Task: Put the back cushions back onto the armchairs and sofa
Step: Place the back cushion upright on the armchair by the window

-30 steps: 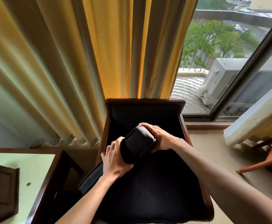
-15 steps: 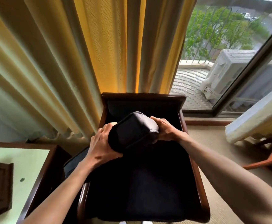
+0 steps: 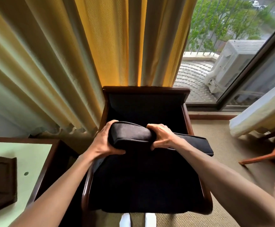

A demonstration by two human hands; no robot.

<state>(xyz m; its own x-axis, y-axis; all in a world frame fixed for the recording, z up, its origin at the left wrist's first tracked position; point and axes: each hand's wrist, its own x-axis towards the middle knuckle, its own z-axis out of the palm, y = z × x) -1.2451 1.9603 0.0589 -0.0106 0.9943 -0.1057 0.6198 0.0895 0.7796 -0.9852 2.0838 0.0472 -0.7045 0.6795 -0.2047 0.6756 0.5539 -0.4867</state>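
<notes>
A dark-wood armchair (image 3: 146, 89) with black upholstery stands in front of me, its back against the yellow curtain. I hold a long black back cushion (image 3: 132, 134) crosswise over the seat, and its right end juts past the right armrest. My left hand (image 3: 103, 143) clamps the cushion's left end. My right hand (image 3: 162, 136) grips its top edge near the middle. The cushion hovers in front of the chair's backrest, apart from it.
A side table (image 3: 22, 154) with a pale top and a dark folder stands to the left. Yellow curtains (image 3: 100, 46) hang behind the chair. A window is at the right, with another wooden chair (image 3: 272, 154) below it. Carpet runs to the right of the armchair.
The cushion has swung from end-on to lying crosswise over the seat, its right end now past the armrest. Both hands shifted their grip with it and moved forward over the seat.
</notes>
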